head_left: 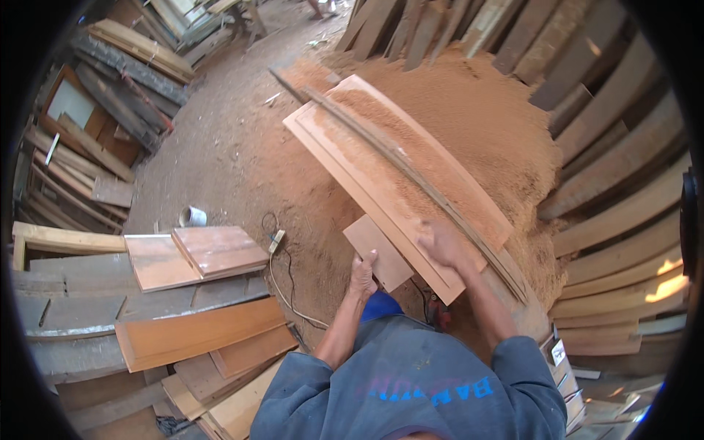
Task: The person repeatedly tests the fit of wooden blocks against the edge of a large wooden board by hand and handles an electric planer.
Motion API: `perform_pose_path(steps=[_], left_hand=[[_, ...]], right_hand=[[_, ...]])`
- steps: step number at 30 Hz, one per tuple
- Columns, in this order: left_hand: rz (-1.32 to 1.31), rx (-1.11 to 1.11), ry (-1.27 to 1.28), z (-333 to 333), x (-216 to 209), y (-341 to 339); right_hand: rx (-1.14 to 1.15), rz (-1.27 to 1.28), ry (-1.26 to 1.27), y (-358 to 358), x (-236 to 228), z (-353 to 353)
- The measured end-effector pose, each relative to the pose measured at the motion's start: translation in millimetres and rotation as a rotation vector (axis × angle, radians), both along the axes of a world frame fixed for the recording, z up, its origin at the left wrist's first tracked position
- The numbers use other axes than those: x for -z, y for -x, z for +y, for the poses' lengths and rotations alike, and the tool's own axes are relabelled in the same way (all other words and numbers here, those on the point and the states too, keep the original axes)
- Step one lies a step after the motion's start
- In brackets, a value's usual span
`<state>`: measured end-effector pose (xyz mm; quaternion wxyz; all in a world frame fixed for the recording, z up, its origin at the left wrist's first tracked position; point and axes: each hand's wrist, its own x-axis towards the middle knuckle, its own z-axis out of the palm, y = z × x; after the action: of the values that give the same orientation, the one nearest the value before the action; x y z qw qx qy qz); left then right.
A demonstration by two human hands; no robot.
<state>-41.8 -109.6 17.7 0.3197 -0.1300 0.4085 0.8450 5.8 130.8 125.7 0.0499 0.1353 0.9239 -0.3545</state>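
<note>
My left hand [361, 276] grips the near-left edge of a small flat wooden panel [379, 249], thumb on top. The panel is tilted beside a long wooden board [345, 166], and its far corner reaches close to that board's edge. My right hand [445, 246] rests on the near end of the long board, fingers stretched out and slightly blurred, holding nothing I can see. Sawdust coats much of the board's face. A narrow wooden strip [396, 158] lies lengthwise over it. Partly hidden under the near end is a red tool [441, 317].
A heap of sawdust [506, 136] spreads beyond the board. Rough planks [623, 172] lean along the right. Loose panels [202, 334] lie stacked at left. On the floor are a white bucket [193, 217] and a power strip [276, 241] with trailing cables.
</note>
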Motion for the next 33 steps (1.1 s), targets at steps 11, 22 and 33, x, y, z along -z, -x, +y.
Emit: perform_pose_path(steps=[11, 22, 33], left_hand=[[0.031, -0.175, 0.076, 13, 47, 74], [0.133, -0.181, 0.317, 28, 53, 103], [0.087, -0.278, 0.35, -14, 29, 382]], right_hand=[[0.455, -0.064, -0.407, 187, 92, 59], [0.462, -0.025, -0.355, 192, 100, 65], [0.447, -0.074, -0.352, 190, 97, 68]])
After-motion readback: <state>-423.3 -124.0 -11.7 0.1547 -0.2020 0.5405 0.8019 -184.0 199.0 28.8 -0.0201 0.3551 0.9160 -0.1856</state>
